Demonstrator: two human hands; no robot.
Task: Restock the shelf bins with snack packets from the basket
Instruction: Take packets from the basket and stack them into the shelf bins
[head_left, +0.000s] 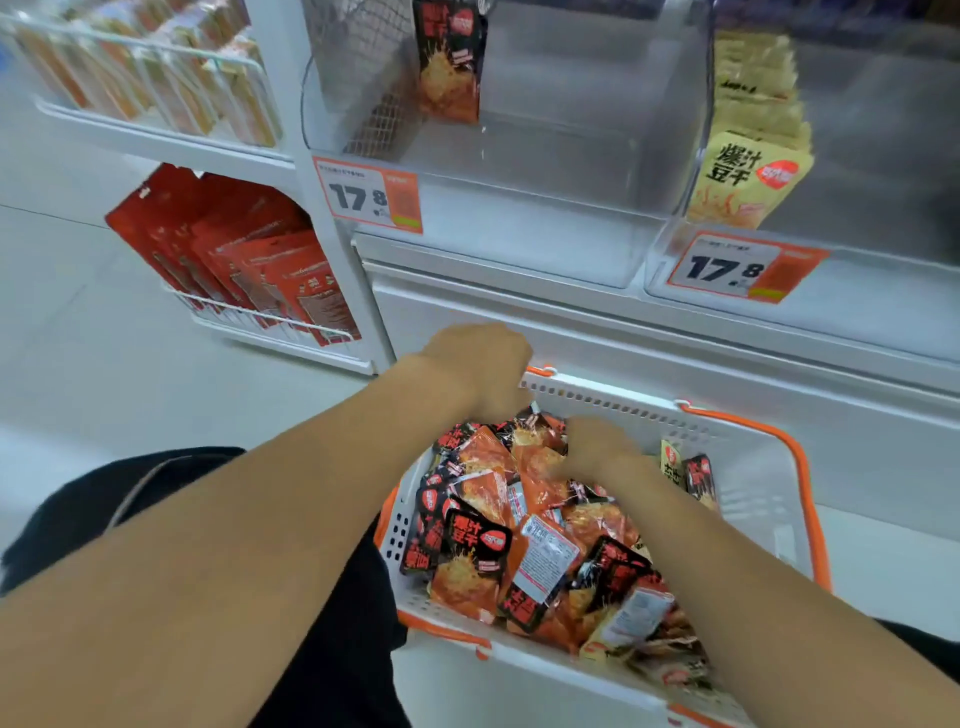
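Shop shelving holds a clear bin with barely one packet, while the basket stays heaped with snack packets; left hand and right hand curl among them, grip uncertain.

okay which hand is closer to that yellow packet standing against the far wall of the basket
The right hand. It rests on the red packets just left of the yellow packet. The left hand is farther left, at the basket rim's far corner.
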